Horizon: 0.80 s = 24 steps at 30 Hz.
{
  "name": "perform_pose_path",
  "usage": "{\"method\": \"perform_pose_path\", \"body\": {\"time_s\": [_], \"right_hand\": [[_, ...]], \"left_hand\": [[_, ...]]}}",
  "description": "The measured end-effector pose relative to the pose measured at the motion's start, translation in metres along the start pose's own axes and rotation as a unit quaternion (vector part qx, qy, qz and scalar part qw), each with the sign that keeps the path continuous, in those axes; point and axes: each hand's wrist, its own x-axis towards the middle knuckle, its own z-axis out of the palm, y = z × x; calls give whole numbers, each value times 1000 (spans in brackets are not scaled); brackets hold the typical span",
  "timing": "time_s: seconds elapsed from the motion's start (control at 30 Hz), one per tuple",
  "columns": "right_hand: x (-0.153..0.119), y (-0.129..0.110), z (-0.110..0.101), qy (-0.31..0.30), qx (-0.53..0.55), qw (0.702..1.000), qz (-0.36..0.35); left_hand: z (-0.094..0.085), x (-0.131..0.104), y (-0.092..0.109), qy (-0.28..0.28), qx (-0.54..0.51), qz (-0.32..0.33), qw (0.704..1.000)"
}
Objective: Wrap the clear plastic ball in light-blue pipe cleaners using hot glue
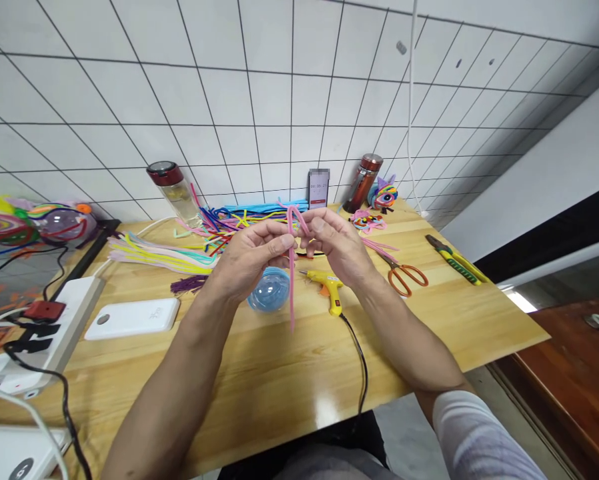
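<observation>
A pink pipe cleaner point(292, 287) is bent into a narrow loop at its top, and its straight end hangs down over the table. My left hand point(254, 253) pinches it between thumb and fingers just below the bend. On the other side my right hand point(332, 241) is closed on the bent-over part of the same pipe cleaner. Below my left hand lies a clear ball with blue pipe cleaner around it point(269, 291). A yellow glue gun point(333, 291) rests on the table beneath my right hand, its black cord running toward the front edge.
Pipe cleaners in many colours point(164, 253) spread across the back. Orange-handled scissors point(404, 279) and green-yellow pliers point(457, 260) lie right. A white power bank point(132, 319) and power strip point(54, 333) are left. Two bottles, one a red flask point(363, 183), flank a phone point(319, 189) by the wall.
</observation>
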Motion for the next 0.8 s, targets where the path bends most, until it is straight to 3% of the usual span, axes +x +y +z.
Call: {"method": "perform_pose_path", "body": {"time_s": [0.53,0.8], "right_hand": [[1,5,2,25,-20,998,-49],[2,4,-3,24,-14,999,-16]], "left_hand": [[6,-4,2,-14,6,0,1000],[-2,0,5,31,-4,18,999]]}}
